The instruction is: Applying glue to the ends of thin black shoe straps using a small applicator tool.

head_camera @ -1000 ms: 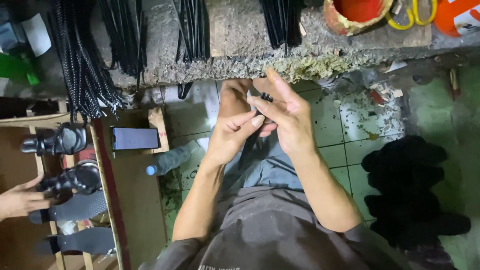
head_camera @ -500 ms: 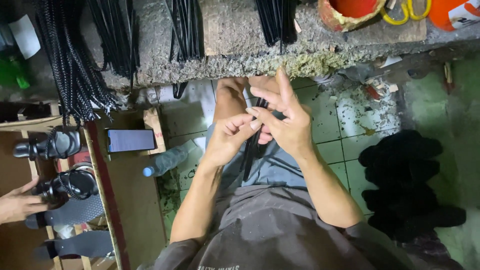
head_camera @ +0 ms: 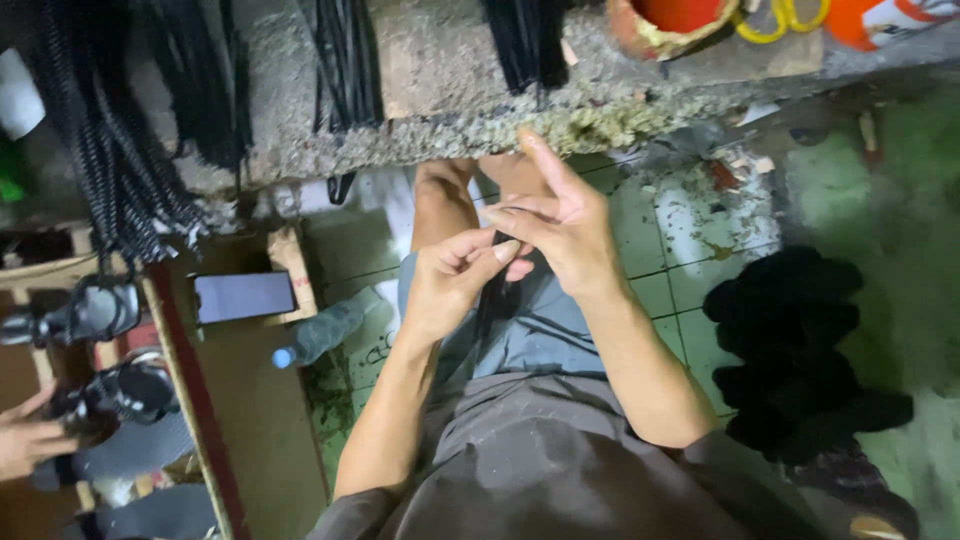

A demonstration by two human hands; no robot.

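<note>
My left hand (head_camera: 450, 285) and my right hand (head_camera: 560, 225) meet in front of me above my lap, both pinching a thin black strap (head_camera: 492, 295) that hangs down between them over my grey shorts. The left thumb and forefinger press the strap's upper end. The right hand's fingers close around the same spot, with its forefinger sticking out toward the workbench. The part of the strap between the fingers is hidden.
A rough concrete workbench (head_camera: 440, 90) runs across the top, with bundles of black cords (head_camera: 130, 150) draped over it. A phone (head_camera: 243, 296), a plastic bottle (head_camera: 325, 330) and black sandals (head_camera: 95, 310) lie at left, where another person's hand (head_camera: 25, 440) reaches in. A black pile (head_camera: 800, 350) sits right.
Both hands have stayed joined on the strap and shifted slightly lower and right in view. The fingers have reworked their pinch. The other person's hand at left has stayed by the sandals.
</note>
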